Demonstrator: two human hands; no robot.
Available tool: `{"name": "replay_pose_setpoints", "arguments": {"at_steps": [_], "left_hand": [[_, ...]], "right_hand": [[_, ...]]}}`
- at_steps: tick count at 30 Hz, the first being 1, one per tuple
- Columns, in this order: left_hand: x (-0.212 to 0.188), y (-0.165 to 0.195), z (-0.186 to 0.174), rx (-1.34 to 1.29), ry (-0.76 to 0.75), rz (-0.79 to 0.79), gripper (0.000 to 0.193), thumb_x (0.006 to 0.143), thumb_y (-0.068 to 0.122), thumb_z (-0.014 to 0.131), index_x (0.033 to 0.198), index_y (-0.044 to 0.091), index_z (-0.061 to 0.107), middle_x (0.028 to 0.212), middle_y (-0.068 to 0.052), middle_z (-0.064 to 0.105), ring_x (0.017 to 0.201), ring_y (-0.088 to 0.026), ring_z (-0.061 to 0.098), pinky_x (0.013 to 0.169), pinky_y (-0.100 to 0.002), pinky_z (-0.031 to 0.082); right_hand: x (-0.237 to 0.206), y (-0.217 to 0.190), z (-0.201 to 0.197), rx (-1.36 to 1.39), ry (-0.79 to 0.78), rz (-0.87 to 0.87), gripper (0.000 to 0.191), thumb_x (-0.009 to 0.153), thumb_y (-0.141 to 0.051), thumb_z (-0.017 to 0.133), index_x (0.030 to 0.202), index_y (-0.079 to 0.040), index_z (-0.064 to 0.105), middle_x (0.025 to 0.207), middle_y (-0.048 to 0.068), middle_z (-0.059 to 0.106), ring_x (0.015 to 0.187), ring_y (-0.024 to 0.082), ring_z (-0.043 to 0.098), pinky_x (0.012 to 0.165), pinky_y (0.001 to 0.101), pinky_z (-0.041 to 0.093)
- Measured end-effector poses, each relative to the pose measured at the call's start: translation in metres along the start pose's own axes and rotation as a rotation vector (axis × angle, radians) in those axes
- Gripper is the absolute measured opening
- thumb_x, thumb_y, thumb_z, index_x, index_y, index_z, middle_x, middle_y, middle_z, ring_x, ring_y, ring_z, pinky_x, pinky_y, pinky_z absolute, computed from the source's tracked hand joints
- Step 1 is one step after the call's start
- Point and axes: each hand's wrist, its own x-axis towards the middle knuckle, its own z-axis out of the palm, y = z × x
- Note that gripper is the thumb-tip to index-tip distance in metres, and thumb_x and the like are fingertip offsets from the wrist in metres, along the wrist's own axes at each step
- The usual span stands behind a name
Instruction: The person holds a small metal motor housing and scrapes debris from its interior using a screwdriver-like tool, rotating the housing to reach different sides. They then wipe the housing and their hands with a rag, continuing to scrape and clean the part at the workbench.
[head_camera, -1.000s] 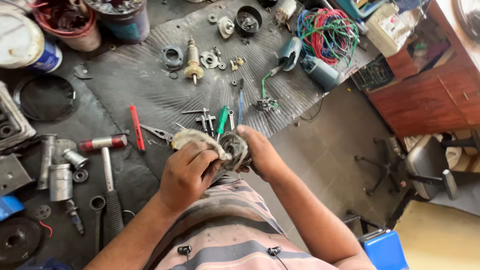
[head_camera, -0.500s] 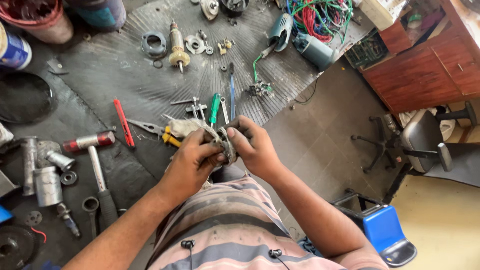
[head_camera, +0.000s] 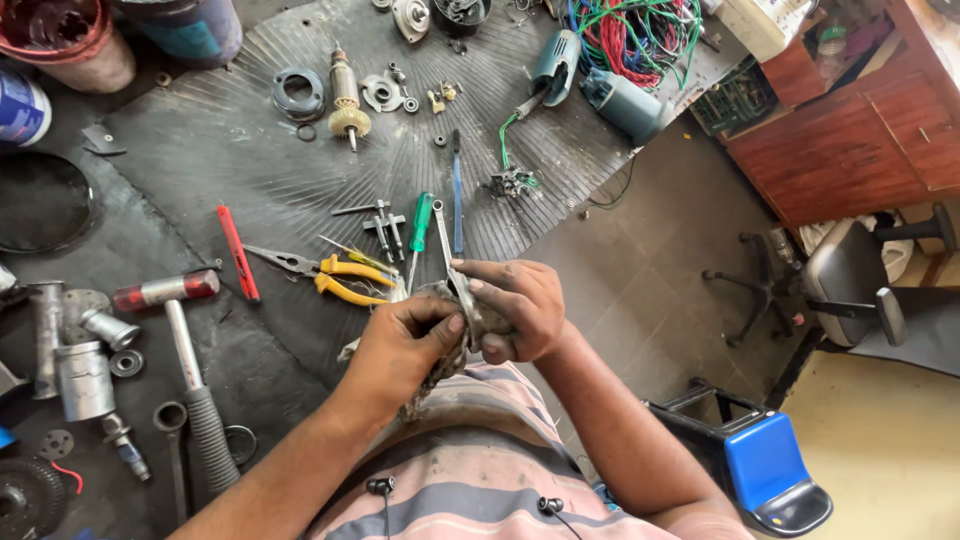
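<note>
both hands met just above the lap: the left hand (head_camera: 405, 345) was closed on a grimy rag (head_camera: 440, 365), rubbing a small metal part (head_camera: 472, 318) clamped in the right hand (head_camera: 515, 310); a steady grip suited this, near yellow pliers (head_camera: 345, 278).

both forearms reach forward from the bottom of the view and meet in front of the chest, elbows bent and spread apart. the left hand (head_camera: 400, 345) is curled into a loose fist, knuckles up, its fingers (head_camera: 440, 322) folded inward toward the other hand. the right hand (head_camera: 515, 305) sits just beside it and touching it, back turned upward, wrist bent inward, its fingers (head_camera: 490, 272) curved down and closed, so the two hands press close together.
</note>
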Motion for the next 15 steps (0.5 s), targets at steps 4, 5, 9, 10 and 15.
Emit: {"name": "replay_pose_setpoints", "arguments": {"at_steps": [4, 5, 9, 10, 15], "left_hand": [[-0.011, 0.024, 0.008, 0.713, 0.127, 0.625, 0.018, 0.081, 0.011, 0.082, 0.096, 0.003, 0.075, 0.094, -0.006, 0.069, 0.084, -0.023, 0.068, 0.073, -0.032, 0.053], [-0.009, 0.030, 0.005, 0.843, 0.079, 0.712, 0.019, 0.078, 0.008, 0.080, 0.097, 0.005, 0.075, 0.097, -0.006, 0.070, 0.089, -0.024, 0.068, 0.078, -0.035, 0.051], [0.000, 0.050, -0.014, 1.264, -0.196, 0.979, 0.021, 0.073, 0.008, 0.078, 0.094, 0.010, 0.075, 0.102, -0.005, 0.070, 0.099, -0.025, 0.065, 0.092, -0.043, 0.045], [0.005, 0.052, -0.018, 1.357, -0.289, 1.037, 0.019, 0.074, 0.010, 0.079, 0.092, 0.010, 0.074, 0.102, -0.005, 0.069, 0.100, -0.025, 0.064, 0.093, -0.043, 0.043], [0.028, 0.032, -0.015, 1.122, 0.069, 0.898, 0.017, 0.074, 0.011, 0.079, 0.091, 0.012, 0.076, 0.098, -0.001, 0.068, 0.098, -0.022, 0.064, 0.092, -0.042, 0.042]], "right_hand": [[-0.005, -0.016, 0.012, 0.376, 0.195, 0.380, 0.052, 0.115, -0.051, 0.047, 0.119, -0.001, 0.063, 0.111, 0.018, 0.072, 0.090, 0.029, 0.074, 0.074, 0.0424, 0.060], [-0.004, -0.015, 0.009, 0.466, 0.101, 0.576, 0.049, 0.115, -0.046, 0.050, 0.112, 0.001, 0.064, 0.103, 0.017, 0.070, 0.087, 0.025, 0.069, 0.071, 0.0403, 0.057], [0.004, 0.003, -0.008, 0.788, -0.406, 1.342, 0.042, 0.108, -0.036, 0.053, 0.098, 0.003, 0.068, 0.072, 0.012, 0.063, 0.059, 0.019, 0.056, 0.050, 0.0356, 0.042], [0.008, 0.013, -0.011, 0.851, -0.558, 1.511, 0.040, 0.105, -0.035, 0.052, 0.097, 0.001, 0.068, 0.064, 0.010, 0.061, 0.048, 0.020, 0.055, 0.043, 0.0354, 0.038], [0.018, 0.035, 0.001, 0.617, -0.303, 1.213, 0.040, 0.107, -0.034, 0.054, 0.106, 0.002, 0.072, 0.081, 0.011, 0.070, 0.070, 0.020, 0.061, 0.060, 0.0345, 0.050]]}}
